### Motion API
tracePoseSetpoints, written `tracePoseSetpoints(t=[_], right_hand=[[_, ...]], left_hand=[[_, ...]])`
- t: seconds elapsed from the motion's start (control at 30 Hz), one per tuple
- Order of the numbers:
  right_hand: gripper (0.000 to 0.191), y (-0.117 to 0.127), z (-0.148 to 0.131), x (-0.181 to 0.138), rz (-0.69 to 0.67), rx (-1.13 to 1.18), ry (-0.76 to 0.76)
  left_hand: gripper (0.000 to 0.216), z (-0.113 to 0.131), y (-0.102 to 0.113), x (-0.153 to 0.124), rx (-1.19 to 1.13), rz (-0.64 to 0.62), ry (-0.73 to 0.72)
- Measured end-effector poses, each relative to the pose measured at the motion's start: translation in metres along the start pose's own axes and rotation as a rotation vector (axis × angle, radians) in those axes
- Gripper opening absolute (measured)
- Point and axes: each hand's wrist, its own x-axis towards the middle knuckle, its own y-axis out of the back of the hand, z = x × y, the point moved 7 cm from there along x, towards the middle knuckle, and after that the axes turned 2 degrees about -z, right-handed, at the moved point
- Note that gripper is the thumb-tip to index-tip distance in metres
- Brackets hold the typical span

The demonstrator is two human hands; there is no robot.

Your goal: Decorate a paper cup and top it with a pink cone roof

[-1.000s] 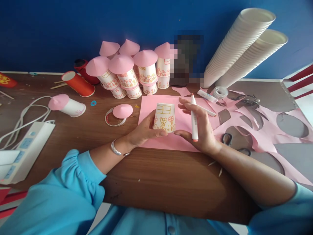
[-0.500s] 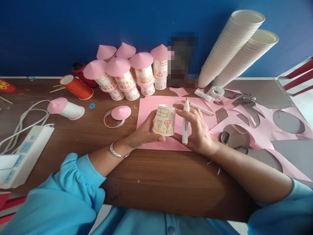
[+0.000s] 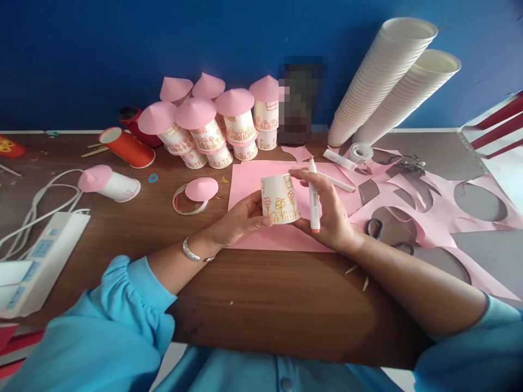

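Between my hands is an upside-down white paper cup (image 3: 280,198) with flowers, grass and windows drawn on it in yellow and orange-red. My left hand (image 3: 241,220) grips its lower left side, the thumb along the bottom rim. In my right hand (image 3: 329,212) stands an uncapped white marker (image 3: 314,198), its orange tip pointing up; the fingers of that hand also touch the cup's right side. A pink paper sheet (image 3: 249,179) lies on the table below. On the sheet's right part, beyond my right hand, rests another marker (image 3: 338,183).
Decorated cups with pink cone roofs (image 3: 196,114) stand by the wall. Two tall paper cup stacks (image 3: 382,76) lean at the right, above pink paper scraps (image 3: 433,223) and scissors (image 3: 373,228). Leftward lie a tape roll (image 3: 175,201), a red tube (image 3: 128,147) and a power strip (image 3: 49,261).
The cup has been turned in my hands, so a different stretch of flowers faces me and the window has moved to the side. The marker has shifted slightly right.
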Motion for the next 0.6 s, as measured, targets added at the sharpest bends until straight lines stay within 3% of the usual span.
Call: tracePoseSetpoints(t=[0.13,0.37,0.47,0.6], right_hand=[[0.071,0.0001,-0.0010,-0.0017,0.018,-0.009,0.010],[0.096,-0.0024,0.0010,-0.0004,-0.062,0.150,-0.006],[0.089,-0.0023,0.0001,0.0012,-0.084,0.155,-0.001],[0.076,0.0026,-0.0058,0.0032,-0.008,0.033,0.054]], left_hand=[[0.057,-0.0011,0.0018,-0.0002,0.013,0.008,-0.012],[0.060,-0.0021,0.0060,0.0000,0.007,0.022,-0.036],[0.060,-0.0030,0.0047,-0.0009,0.026,-0.004,-0.026],[0.064,-0.0012,0.0020,-0.0010,0.041,-0.014,-0.037]])
